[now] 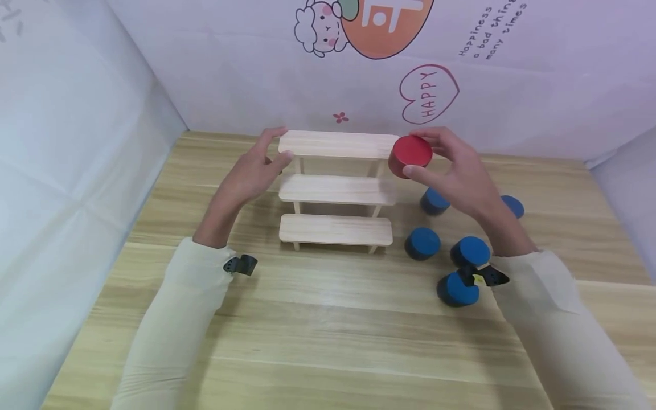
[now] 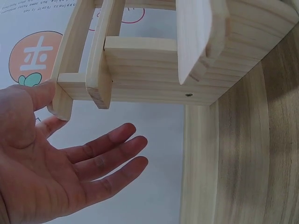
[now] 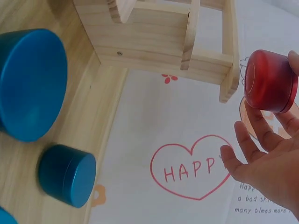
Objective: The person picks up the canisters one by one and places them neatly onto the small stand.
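A three-tier wooden shelf (image 1: 335, 189) stands near the back wall. My left hand (image 1: 251, 173) holds the left end of its top tier between thumb and index finger; in the left wrist view the other fingers of that hand (image 2: 60, 163) extend free. My right hand (image 1: 458, 176) pinches a red round tin (image 1: 411, 152) beside the right end of the top tier. In the right wrist view the red tin (image 3: 270, 81) is between the thumb and fingers of my right hand (image 3: 271, 163), close to the shelf end (image 3: 229, 70). Whether tin and shelf touch, I cannot tell.
Several blue tins stand on the wooden table (image 1: 318, 319) right of the shelf, among them one near its lowest tier (image 1: 422, 244), one under my right forearm (image 1: 458, 289) and one beyond it (image 1: 512, 206). A printed white sheet (image 1: 246, 68) hangs behind.
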Motion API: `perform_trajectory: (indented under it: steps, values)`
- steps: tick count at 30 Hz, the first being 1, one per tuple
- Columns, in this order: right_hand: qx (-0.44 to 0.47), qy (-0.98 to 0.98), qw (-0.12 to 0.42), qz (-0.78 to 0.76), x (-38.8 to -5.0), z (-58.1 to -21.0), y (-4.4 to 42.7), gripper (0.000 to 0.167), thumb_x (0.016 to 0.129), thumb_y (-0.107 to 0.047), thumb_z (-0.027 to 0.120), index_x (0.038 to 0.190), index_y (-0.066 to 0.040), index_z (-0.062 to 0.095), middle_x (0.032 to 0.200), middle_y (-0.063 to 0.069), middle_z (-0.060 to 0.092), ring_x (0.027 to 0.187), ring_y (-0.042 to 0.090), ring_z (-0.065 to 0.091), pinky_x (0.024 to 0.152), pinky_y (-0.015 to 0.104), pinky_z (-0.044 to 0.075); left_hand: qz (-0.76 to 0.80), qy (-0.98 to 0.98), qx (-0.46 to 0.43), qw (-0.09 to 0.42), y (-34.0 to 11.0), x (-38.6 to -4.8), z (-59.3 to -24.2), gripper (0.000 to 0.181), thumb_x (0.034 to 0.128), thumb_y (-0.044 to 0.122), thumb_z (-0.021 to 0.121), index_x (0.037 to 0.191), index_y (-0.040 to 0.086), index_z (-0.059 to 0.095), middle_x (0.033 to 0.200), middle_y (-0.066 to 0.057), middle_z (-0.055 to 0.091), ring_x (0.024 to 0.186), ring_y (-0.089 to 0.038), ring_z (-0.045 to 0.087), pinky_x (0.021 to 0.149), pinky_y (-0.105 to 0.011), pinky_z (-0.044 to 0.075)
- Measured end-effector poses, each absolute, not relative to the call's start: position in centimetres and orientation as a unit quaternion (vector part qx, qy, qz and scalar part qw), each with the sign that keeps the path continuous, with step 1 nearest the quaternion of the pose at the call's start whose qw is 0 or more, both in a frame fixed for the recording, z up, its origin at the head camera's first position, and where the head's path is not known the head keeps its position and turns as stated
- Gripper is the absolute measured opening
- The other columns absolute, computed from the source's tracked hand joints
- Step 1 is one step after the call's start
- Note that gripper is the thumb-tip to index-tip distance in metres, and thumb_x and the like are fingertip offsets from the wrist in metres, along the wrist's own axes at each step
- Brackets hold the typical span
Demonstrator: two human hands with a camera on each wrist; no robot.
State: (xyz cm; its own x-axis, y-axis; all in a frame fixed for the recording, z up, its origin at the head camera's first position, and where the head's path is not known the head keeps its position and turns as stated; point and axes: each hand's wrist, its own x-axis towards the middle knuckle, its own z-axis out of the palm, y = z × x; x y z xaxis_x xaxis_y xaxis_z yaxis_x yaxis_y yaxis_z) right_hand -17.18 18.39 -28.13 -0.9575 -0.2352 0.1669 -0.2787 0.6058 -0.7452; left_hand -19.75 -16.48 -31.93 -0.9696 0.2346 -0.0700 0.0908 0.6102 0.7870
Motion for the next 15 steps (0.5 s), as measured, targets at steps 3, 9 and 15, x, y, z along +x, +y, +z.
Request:
perform_trajectory:
  steps: [3,9,15]
  values:
    - [0.139,-0.897,0.02,0.419,-17.4,-28.1,17.7,0.063,0.089,-0.029,0.076,0.145,-0.015,0.05,0.138,0.005,0.054,0.129,0.029,0.047,0.104,0.058,0.037,0.434,0.892,0.089,0.087,-16.5,-19.8,-31.9,0.062,0.1031,0.052,0.045,0.158,0.038,0.021,0.098,-0.015,0.058,0.08,-0.027,0.052,0.066,-0.041,0.043]
    - [0.159,-0.895,0.025,0.416,-17.8,-28.0,16.6,0.063,0.088,-0.029,0.077,0.144,-0.013,0.051,0.138,0.005,0.054,0.126,0.028,0.047,0.107,0.053,0.036,0.435,0.892,0.088,0.091,-16.5,-19.8,-31.9,0.062,0.1029,0.052,0.046,0.158,0.038,0.02,0.107,-0.017,0.061,0.087,-0.028,0.054,0.068,-0.042,0.043]
    - [0.176,-0.896,0.031,0.407,-18.2,-27.8,15.9,0.062,0.088,-0.028,0.077,0.142,-0.01,0.052,0.136,0.007,0.056,0.124,0.028,0.048,0.107,0.051,0.036,0.438,0.89,0.088,0.093,-16.6,-19.9,-32.0,0.063,0.103,0.051,0.046,0.158,0.038,0.02,0.115,-0.018,0.061,0.096,-0.031,0.059,0.071,-0.043,0.044]
